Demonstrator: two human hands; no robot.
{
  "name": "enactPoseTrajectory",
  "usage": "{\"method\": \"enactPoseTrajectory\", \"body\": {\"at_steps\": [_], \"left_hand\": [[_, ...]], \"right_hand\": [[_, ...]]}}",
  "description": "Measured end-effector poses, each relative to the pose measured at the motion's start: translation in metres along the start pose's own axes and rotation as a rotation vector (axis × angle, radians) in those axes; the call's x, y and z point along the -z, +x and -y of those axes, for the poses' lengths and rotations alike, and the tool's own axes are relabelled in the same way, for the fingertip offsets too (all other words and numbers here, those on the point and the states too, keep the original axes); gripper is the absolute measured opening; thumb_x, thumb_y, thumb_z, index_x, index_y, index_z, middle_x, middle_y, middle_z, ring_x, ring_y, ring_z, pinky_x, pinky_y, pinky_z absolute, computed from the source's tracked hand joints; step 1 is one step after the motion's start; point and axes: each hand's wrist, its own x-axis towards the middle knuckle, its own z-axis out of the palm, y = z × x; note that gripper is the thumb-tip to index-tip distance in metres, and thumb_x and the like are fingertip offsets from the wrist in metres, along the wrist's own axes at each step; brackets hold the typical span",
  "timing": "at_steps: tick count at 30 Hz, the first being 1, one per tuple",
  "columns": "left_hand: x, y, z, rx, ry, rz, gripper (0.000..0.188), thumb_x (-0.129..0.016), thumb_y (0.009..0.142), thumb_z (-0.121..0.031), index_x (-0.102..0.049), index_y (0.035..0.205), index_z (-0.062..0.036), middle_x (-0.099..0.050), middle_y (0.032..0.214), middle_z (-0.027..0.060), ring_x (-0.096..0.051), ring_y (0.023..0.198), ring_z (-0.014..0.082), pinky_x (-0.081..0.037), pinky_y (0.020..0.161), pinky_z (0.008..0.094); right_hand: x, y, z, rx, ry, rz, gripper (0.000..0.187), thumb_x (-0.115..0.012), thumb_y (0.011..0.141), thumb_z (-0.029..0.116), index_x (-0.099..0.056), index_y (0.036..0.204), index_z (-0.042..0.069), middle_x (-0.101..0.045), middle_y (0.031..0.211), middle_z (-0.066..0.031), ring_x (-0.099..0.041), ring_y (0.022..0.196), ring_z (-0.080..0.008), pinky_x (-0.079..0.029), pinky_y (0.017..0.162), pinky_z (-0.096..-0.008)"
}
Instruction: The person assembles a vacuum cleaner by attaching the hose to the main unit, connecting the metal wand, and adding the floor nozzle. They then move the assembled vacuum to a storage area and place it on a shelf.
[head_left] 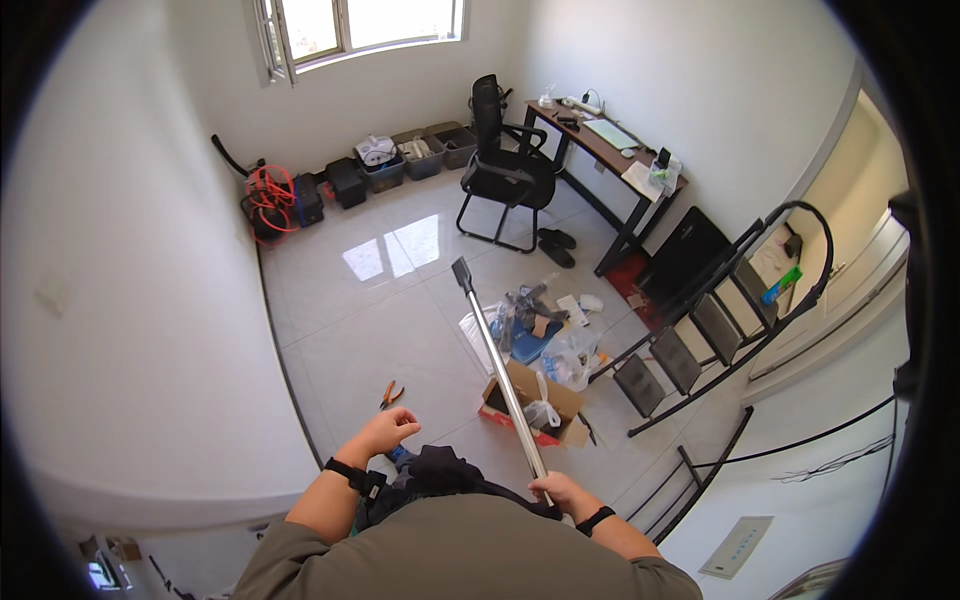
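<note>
1. Above the open cardboard box (566, 398), as viewed from the head, a long metal pole (506, 386) is held aslant. Its flat dark head (462, 274) is carried past the box's far side. Whether box or floor is touched cannot be told.
2. On the box's near side, to the right, the pole's lower part is gripped by the right hand (565, 492), fingers wrapped round the shaft. The very end is not clearly made out.
3. On the box's near side, to the left, the left hand (391, 430) is held with fingers loosely bent. Nothing is seen in it; the palm is hidden. The pole is not touched by it.
4. Left of the box, orange-handled pliers (391, 394) are noted on the floor, near the left hand.
5. Beyond the box, plastic packaging (572, 360) is strewn; to its right, a step ladder (716, 325) is stood.
6. Handling, in judgement: a shaft this long, held near one end, is easily tipped. It is best turned slowly, kept clear of the box's flaps, and steadied by a second grip farther up.
</note>
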Motion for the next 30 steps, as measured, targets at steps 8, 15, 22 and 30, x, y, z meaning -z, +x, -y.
{"method": "enactPoseTrajectory", "body": {"at_steps": [8,15,22,30], "left_hand": [[0.133,0.081,0.019,0.075,-0.046,-0.056,0.026,-0.067,0.081,-0.026,-0.063,0.092,-0.0028,-0.064,0.083,0.0072,-0.059,0.076,0.0155,-0.048,0.069,0.0305],[0.218,0.12,0.028,0.23,-0.035,-0.176,0.03,-0.067,0.08,-0.029,-0.064,0.093,-0.0028,-0.066,0.084,0.008,-0.06,0.077,0.0172,-0.048,0.069,0.0313],[0.291,0.2,0.033,0.215,-0.118,-0.156,0.028,-0.067,0.081,-0.027,-0.063,0.095,-0.0029,-0.065,0.085,0.0088,-0.059,0.079,0.0176,-0.048,0.071,0.0324],[0.416,0.33,-0.022,0.317,0.1,-0.448,0.035,-0.069,0.077,-0.031,-0.061,0.095,-0.0016,-0.064,0.086,0.012,-0.06,0.079,0.022,-0.049,0.072,0.0337]], "right_hand": [[-0.068,0.06,0.128,-0.083,-0.054,-0.047,0.013,-0.064,0.076,0.017,-0.058,0.07,0.007,-0.055,0.06,-0.0021,-0.053,0.054,-0.0134,-0.043,0.052,-0.0273],[-0.101,0.119,0.254,-0.016,-0.088,0.01,0.01,-0.062,0.076,0.014,-0.058,0.072,0.006,-0.054,0.061,-0.0031,-0.053,0.053,-0.0142,-0.042,0.051,-0.0263],[-0.114,0.236,0.377,0.01,-0.095,0.042,0.01,-0.062,0.076,0.014,-0.056,0.073,0.006,-0.055,0.063,-0.0037,-0.052,0.052,-0.0141,-0.041,0.051,-0.027],[-0.08,0.386,0.56,0.035,-0.226,0.202,0.012,-0.063,0.073,0.015,-0.057,0.07,0.006,-0.054,0.062,-0.0031,-0.051,0.054,-0.0139,-0.04,0.052,-0.0289]]}}
